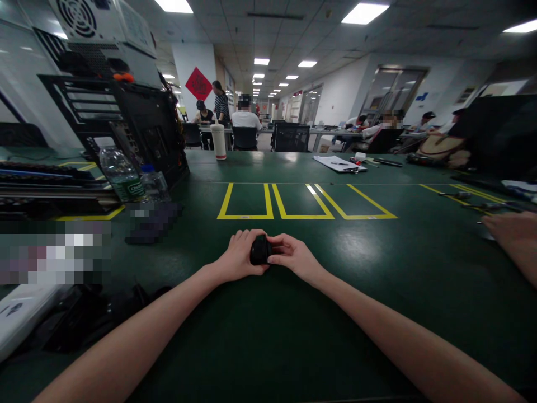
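A small, glossy black rounded object [259, 250] is held between my two hands, low over the green table in front of me; its exact kind I cannot make out. My left hand [241, 254] wraps around its left side, thumb below and fingers over the top. From the right, my right hand [293, 256] pinches its edge between thumb and fingertips. Part of the object is covered by the fingers.
Beyond my hands, yellow tape outlines [245, 217] mark the green table [268, 347]. Bottles [119, 170] and an open computer case [146, 123] stand left. A white cup [218, 141] and clipboard [339, 163] sit farther back. Another person's hand [514, 235] is at right.
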`<state>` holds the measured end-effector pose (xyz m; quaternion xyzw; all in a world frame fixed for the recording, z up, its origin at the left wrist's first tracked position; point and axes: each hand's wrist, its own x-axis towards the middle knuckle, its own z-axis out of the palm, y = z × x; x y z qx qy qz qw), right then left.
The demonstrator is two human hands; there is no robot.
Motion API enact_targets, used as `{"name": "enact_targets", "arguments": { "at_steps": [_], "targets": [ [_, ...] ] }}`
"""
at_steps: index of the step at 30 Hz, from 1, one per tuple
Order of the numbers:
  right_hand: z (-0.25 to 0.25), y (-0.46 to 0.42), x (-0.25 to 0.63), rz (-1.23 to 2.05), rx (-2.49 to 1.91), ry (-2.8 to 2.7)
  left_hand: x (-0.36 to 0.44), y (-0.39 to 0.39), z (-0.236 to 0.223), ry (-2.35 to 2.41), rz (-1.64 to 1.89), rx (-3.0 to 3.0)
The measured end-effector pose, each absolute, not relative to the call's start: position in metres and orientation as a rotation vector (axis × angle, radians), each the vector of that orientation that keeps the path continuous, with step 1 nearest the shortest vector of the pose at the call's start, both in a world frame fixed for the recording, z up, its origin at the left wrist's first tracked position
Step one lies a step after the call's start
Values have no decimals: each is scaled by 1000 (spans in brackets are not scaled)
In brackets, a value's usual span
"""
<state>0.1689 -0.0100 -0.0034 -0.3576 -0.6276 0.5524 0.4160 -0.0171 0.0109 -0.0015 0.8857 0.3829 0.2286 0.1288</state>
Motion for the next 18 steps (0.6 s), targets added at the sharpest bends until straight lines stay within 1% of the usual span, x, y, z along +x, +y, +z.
{"name": "enact_targets", "arguments": {
  "at_steps": [11,18],
  "targets": [
    [-5,-6,164,1339,-1016,-1516,-17,6,8,1113,632,2546],
    [-5,-5,166,1379,-957,-1542,-16,10,0,1135,673,2609]
  ]
}}
